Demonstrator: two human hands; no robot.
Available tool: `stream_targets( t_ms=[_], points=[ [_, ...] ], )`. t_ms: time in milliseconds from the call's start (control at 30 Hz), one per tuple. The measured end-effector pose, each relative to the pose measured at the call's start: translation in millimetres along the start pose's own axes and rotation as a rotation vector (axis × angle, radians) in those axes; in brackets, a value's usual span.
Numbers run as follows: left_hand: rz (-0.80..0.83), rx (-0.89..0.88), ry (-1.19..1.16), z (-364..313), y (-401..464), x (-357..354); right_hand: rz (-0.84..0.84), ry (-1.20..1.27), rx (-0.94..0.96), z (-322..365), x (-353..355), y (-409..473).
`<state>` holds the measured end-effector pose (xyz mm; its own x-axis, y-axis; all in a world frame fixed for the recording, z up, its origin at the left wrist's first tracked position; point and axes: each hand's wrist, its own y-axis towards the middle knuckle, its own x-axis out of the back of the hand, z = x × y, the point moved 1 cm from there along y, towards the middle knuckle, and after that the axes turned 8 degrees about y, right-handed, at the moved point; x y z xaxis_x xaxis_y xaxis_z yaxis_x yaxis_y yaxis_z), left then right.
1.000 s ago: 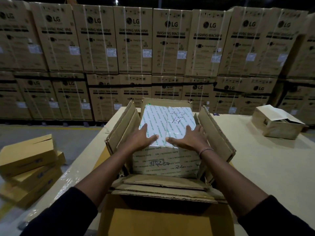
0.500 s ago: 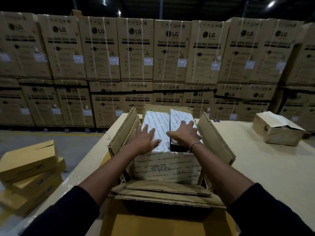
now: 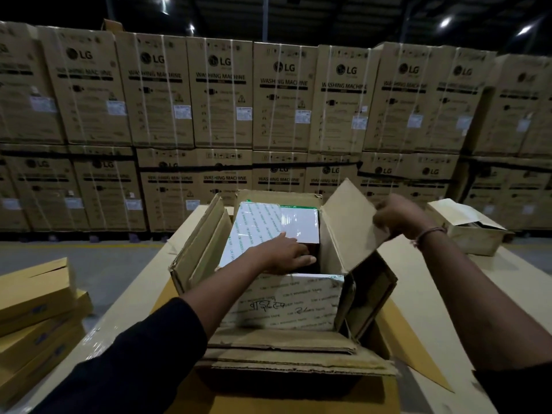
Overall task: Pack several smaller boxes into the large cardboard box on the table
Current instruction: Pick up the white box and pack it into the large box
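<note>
The large cardboard box (image 3: 197, 255) stands open on the table in front of me. Inside it sit white tape-wrapped smaller boxes: a near one (image 3: 286, 303) with handwriting on its side, a far left one (image 3: 254, 228) and a far right one (image 3: 300, 224). My left hand (image 3: 283, 255) reaches into the large box, its fingers resting at the near edge of the far boxes, over a dark gap. My right hand (image 3: 400, 216) grips the top edge of the large box's right flap (image 3: 346, 225) and holds it upright.
A small open cardboard box (image 3: 475, 231) sits on the table at the right. Flat yellow cartons (image 3: 35, 297) are stacked at the left, beyond the table's edge. Walls of tall washing machine cartons (image 3: 221, 97) stand behind. Folded flaps (image 3: 286, 351) lie at the large box's near side.
My right hand left the white boxes and moved right, taking hold of the right flap. My left hand shifted right toward the middle gap. The camera tilted up slightly.
</note>
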<state>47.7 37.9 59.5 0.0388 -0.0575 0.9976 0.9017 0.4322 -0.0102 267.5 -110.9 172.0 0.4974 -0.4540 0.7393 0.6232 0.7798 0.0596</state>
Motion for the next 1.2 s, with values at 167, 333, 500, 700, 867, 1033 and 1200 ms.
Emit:
stream_targets(
  t_ms=[167, 333, 500, 700, 867, 1033, 1200],
  points=[
    [0.055, 0.079, 0.076, -2.2, 6.5, 15.5, -0.05, -0.3, 0.005, -22.0, -24.9, -1.6],
    [0.076, 0.115, 0.182, 6.0, 10.2, 19.8, -0.003, -0.559, -0.149, -27.4, -62.1, 5.4],
    [-0.006, 0.185, 0.228, 7.8, -0.4, 45.5, 0.047, -0.56, -0.083, -16.2, -100.5, 18.3],
    [0.114, 0.312, 0.271, 36.4, -16.2, 94.0, 0.11, -0.528, -0.002, -24.5, -142.8, 25.9],
    [0.249, 0.435, 0.411, 70.2, -38.1, 122.9, 0.088, -0.574, 0.024, -29.4, -144.1, 22.7],
    [0.492, 0.64, 0.394, 105.7, -58.3, 100.8, 0.083, -0.575, 0.029, -32.8, -141.5, 21.1],
    [0.462, 0.717, 0.283, 140.7, -65.6, 29.4, 0.066, -0.595, 0.063, -30.8, -145.2, 19.1]
  ],
)
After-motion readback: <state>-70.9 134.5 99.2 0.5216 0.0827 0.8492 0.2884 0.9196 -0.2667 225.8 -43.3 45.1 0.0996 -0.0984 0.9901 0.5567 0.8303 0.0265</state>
